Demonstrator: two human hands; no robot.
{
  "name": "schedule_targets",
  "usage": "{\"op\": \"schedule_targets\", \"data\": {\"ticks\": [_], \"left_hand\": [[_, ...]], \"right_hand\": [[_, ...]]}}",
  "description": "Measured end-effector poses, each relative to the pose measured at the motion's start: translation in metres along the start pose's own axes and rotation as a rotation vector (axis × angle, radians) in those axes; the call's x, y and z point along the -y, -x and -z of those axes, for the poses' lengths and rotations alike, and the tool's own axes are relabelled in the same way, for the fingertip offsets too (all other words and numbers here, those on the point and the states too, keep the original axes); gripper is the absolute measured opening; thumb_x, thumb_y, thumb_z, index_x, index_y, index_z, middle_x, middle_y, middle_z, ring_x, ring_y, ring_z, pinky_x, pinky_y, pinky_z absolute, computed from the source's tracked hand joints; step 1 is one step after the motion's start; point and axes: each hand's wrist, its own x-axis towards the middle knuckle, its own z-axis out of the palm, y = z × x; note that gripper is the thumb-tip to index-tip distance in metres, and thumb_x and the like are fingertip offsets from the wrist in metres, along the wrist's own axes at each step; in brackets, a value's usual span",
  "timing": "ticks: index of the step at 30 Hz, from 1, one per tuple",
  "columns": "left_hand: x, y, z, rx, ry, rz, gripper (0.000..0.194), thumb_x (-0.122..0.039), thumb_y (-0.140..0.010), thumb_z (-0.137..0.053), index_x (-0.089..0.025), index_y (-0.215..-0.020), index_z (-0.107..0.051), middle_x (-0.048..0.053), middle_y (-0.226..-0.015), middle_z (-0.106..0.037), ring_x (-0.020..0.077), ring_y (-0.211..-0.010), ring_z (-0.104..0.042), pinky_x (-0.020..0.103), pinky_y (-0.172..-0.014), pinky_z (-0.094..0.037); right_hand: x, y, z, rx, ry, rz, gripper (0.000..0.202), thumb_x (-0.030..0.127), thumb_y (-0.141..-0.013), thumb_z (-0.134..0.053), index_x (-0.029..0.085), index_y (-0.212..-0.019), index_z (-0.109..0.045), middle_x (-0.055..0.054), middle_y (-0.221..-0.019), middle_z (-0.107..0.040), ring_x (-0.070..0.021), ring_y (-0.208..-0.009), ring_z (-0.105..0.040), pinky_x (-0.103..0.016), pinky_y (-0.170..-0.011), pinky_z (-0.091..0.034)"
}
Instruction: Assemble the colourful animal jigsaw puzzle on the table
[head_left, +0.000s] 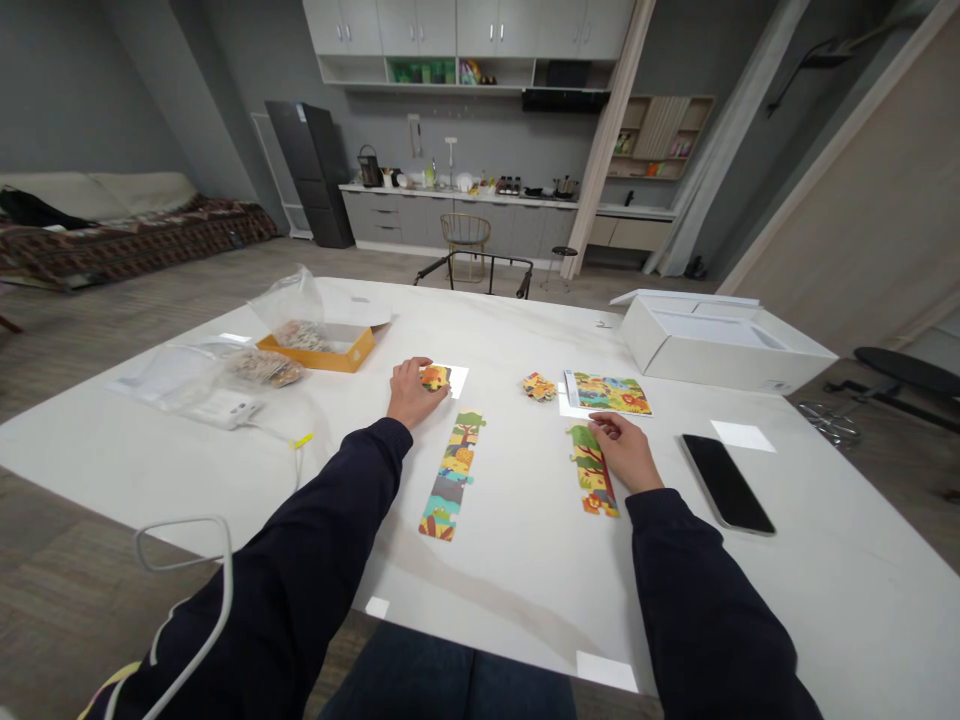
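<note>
My left hand point(411, 394) is curled around a few yellow and orange puzzle pieces point(435, 377), resting at the table's middle. Fingers of my right hand point(626, 452) are pinched at the top right edge of a joined puzzle strip point(585, 462) with a tree and a lion; they partly cover it. Between my forearms lies another joined puzzle strip point(452, 475), showing a tree, animals and water. A small heap of loose puzzle pieces point(538, 387) sits farther back. Beside it is a picture card point(611, 393) with a colourful animal scene.
At right, a black phone point(726, 483) lies before an open white box point(720, 340). To the left are a yellow box point(352, 353) and plastic bags of puzzle pieces point(266, 368). A white cable point(225, 590) hangs by my left arm. A chair point(480, 268) stands beyond the table.
</note>
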Motion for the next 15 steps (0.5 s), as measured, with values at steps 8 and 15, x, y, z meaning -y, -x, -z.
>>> {"op": "schedule_targets", "data": {"ticks": [8,15], "left_hand": [[-0.149,0.124,0.046,0.598,0.511,-0.72,0.045,-0.02,-0.083,-0.069,-0.023,-0.126,-0.055,0.012,-0.135,-0.061,0.0287,-0.124,-0.055,0.046,-0.109,-0.046],[-0.197,0.183,-0.013,0.737,0.393,-0.867,0.046,-0.006,-0.077,-0.059,-0.02,-0.121,-0.057,0.012,-0.139,-0.06,0.0295,-0.125,-0.052,0.047,-0.111,-0.046]], "right_hand": [[0.002,0.0,-0.001,0.003,-0.04,0.027,0.034,0.04,-0.076,-0.07,0.017,-0.101,-0.073,-0.007,-0.089,-0.072,-0.0187,-0.073,-0.06,-0.036,-0.076,-0.054],[-0.002,0.0,-0.001,0.021,-0.005,0.058,0.033,0.036,-0.074,-0.072,0.02,-0.102,-0.073,-0.005,-0.092,-0.072,-0.0197,-0.079,-0.06,-0.038,-0.082,-0.053]]}}
